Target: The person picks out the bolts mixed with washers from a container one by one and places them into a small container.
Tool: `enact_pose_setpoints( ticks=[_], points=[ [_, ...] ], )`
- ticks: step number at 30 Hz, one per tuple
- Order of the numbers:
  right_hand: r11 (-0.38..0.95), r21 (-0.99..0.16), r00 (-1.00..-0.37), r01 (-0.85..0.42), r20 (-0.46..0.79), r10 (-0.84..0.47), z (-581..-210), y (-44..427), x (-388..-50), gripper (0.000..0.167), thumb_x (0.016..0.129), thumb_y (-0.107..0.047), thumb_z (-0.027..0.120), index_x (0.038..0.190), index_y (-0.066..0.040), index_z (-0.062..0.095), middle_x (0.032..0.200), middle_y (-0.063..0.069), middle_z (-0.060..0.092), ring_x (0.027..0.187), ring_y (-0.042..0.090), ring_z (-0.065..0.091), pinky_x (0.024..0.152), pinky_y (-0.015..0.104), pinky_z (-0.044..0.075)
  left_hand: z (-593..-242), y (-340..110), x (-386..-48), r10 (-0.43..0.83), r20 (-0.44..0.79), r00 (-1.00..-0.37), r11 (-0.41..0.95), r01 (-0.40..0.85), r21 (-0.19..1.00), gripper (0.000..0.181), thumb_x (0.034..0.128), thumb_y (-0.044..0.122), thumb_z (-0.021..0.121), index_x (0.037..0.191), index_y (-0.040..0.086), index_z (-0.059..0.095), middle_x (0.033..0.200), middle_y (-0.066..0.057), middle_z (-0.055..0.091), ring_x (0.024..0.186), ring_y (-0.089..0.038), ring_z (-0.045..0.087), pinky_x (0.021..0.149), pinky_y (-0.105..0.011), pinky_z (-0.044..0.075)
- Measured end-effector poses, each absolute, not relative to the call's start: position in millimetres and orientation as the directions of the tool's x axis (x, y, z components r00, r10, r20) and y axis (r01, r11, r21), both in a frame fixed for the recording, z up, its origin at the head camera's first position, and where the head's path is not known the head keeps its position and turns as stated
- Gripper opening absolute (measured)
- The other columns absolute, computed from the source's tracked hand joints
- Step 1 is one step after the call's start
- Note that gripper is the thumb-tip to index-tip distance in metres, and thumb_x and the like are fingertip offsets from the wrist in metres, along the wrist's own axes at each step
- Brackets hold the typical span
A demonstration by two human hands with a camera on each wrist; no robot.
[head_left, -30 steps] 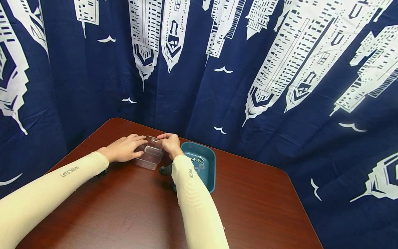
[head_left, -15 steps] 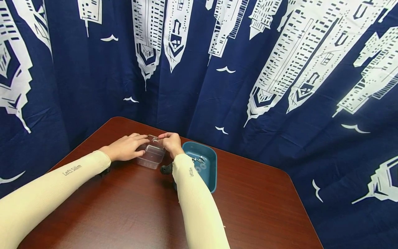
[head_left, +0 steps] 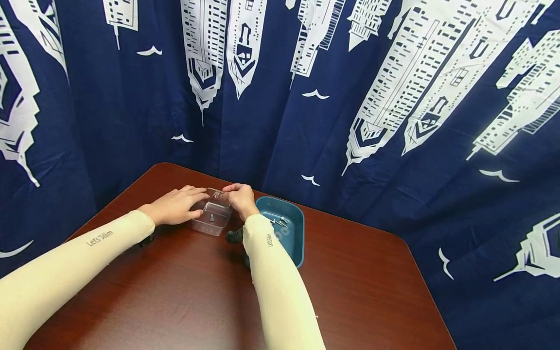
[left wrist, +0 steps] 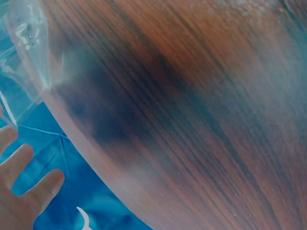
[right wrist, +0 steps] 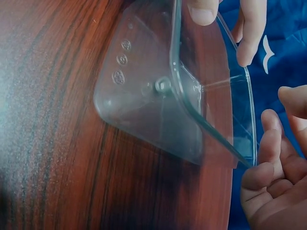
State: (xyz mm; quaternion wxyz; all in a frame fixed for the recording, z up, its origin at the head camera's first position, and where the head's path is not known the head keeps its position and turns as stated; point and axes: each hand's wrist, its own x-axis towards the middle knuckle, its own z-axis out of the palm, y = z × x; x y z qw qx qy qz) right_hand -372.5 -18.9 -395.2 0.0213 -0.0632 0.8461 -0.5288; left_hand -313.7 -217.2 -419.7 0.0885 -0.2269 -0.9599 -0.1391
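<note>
Clear plastic box (head_left: 205, 227), small screw (head_left: 212, 217) inside, sits between the left hand (head_left: 176, 206), straight-fingered over its left rim, and the right hand (head_left: 240, 200), loosely bent, empty, at its right.

The person is wearing two snug cream sleeves, one per arm. The right sleeve (head_left: 275, 277) is showing fine lengthwise ribbing and dark "Let's Slim" lettering (head_left: 269, 239) near its cuff. Left of the right sleeve, the left sleeve (head_left: 83, 257) is bearing matching print. Just left of the right sleeve's cuff, a rounded black wrist piece (head_left: 235, 236) is jutting out.
</note>
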Motion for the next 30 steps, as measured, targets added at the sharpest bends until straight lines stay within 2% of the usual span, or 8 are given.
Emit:
enact_pose_setpoints(
  ticks=[5,10,14,20,23,26,30],
  points=[
    [0.428,-0.899,-0.989,-0.089,0.030,-0.141,-396.1,-16.4,-372.1,0.010,0.079,-0.007,0.078,0.088,-0.010,0.077,0.088,0.001,0.069,0.072,0.014,0.056,0.062,0.025,0.046,-420.7,-218.1,-314.4,0.414,0.233,-0.880,0.858,0.462,0.222,0.055,0.0948,0.029,0.065,0.143,0.004,0.054,0.152,-0.022,0.046,0.137,-0.042,0.044,0.105,-0.065,0.040],
    [0.406,-0.910,-0.986,-0.086,0.021,-0.163,-396.0,-14.2,-370.4,0.017,0.079,-0.006,0.078,0.095,-0.004,0.076,0.080,0.001,0.065,0.068,0.014,0.057,0.059,0.024,0.045,-420.0,-217.6,-313.1,0.413,0.226,-0.882,0.858,0.460,0.230,0.056,0.0946,0.029,0.066,0.143,0.003,0.055,0.153,-0.022,0.046,0.137,-0.041,0.044,0.106,-0.065,0.039],
    [0.391,-0.916,-0.984,-0.088,0.020,-0.175,-395.1,-12.0,-371.2,0.020,0.079,-0.004,0.076,0.100,-0.002,0.076,0.076,0.000,0.062,0.070,0.018,0.059,0.055,0.023,0.044,-418.7,-216.7,-313.1,0.415,0.232,-0.880,0.858,0.463,0.222,0.055,0.0939,0.028,0.066,0.142,0.004,0.055,0.152,-0.022,0.047,0.136,-0.041,0.045,0.106,-0.065,0.040],
    [0.373,-0.925,-0.986,-0.074,0.012,-0.164,-390.6,-6.8,-371.6,0.018,0.081,-0.005,0.076,0.099,-0.004,0.075,0.075,0.002,0.061,0.076,0.029,0.062,0.055,0.026,0.043,-416.3,-217.5,-312.9,0.418,0.232,-0.878,0.856,0.467,0.223,0.055,0.0942,0.028,0.066,0.142,0.005,0.055,0.152,-0.021,0.046,0.138,-0.041,0.043,0.106,-0.066,0.038],
    [0.367,-0.927,-0.986,-0.076,0.015,-0.165,-388.3,-3.7,-370.7,0.015,0.081,-0.006,0.076,0.095,-0.008,0.075,0.076,0.000,0.062,0.075,0.026,0.062,0.055,0.025,0.043,-415.5,-218.0,-312.5,0.415,0.224,-0.882,0.858,0.462,0.225,0.054,0.0948,0.028,0.065,0.143,0.005,0.055,0.153,-0.021,0.046,0.139,-0.041,0.041,0.107,-0.067,0.037],
    [0.356,-0.931,-0.984,-0.079,0.016,-0.178,-386.6,-0.4,-369.9,0.014,0.081,-0.006,0.076,0.095,-0.009,0.075,0.078,-0.002,0.063,0.073,0.020,0.060,0.058,0.027,0.047,-415.0,-218.0,-312.9,0.416,0.228,-0.881,0.857,0.463,0.226,0.054,0.0944,0.028,0.066,0.142,0.005,0.055,0.152,-0.021,0.048,0.139,-0.041,0.041,0.107,-0.066,0.037],
    [0.327,-0.942,-0.982,-0.068,0.006,-0.187,-384.7,6.1,-369.7,0.017,0.082,-0.005,0.075,0.099,-0.006,0.075,0.082,-0.002,0.065,0.077,0.022,0.062,0.074,0.040,0.056,-415.0,-215.9,-315.1,0.429,0.243,-0.870,0.852,0.479,0.213,0.055,0.0942,0.028,0.067,0.142,0.004,0.055,0.149,-0.021,0.051,0.138,-0.040,0.043,0.105,-0.065,0.039]
  ],
)
